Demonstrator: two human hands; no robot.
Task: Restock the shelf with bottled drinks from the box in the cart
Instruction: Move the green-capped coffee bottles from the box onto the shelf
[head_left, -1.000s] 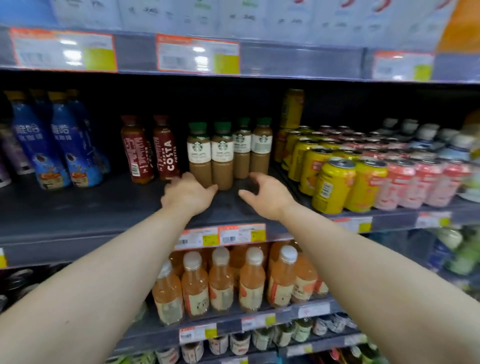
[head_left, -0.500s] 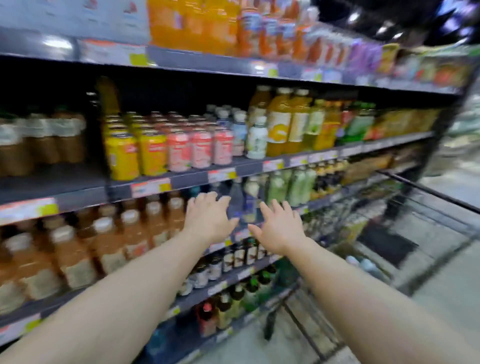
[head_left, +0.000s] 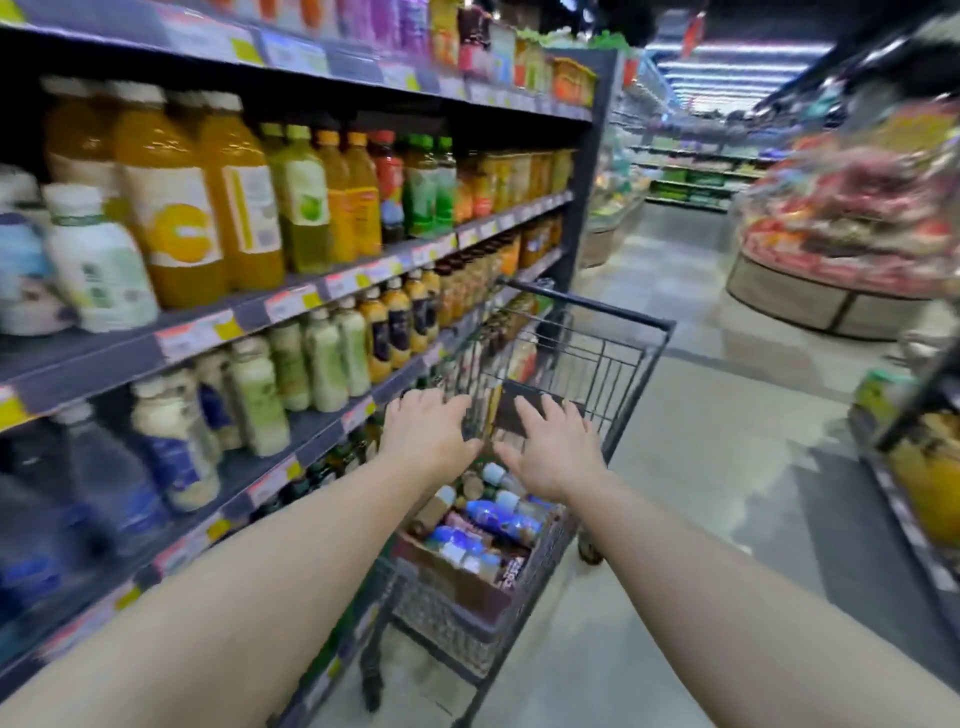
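1. Since a second ago, both hands have left the coffee shelf and swung right with the view; they now hang over the cart, and neither carries a bottle.
2. Furthest left of the grips stands the shelf (head_left: 291, 306), its rows of juice and milk bottles upright.
3. Left hand (head_left: 426, 434): fingers spread and straight, palm down, holding nothing, above the near end of the cart (head_left: 613, 332).
4. Right hand (head_left: 553, 447): likewise spread, empty, just beside the left one and over the same spot.
5. Below and a little nearer than both grips sits the box (head_left: 467, 582), inside the cart basket. It holds bottled drinks (head_left: 498, 517) lying jumbled on their sides, blue-labelled and brown ones with pale caps. Most seem to have their long axes running roughly from near-left to far-right, though blur makes single bottles hard to read.
6. Judgement: the coming move is a reach down and slightly back toward the body. Both hands look about equally near; the right sits more directly over the blue-labelled bottles, the left over the brown ones.
7. Right of the grips lies open aisle floor, and far off a round display stand (head_left: 831, 301).
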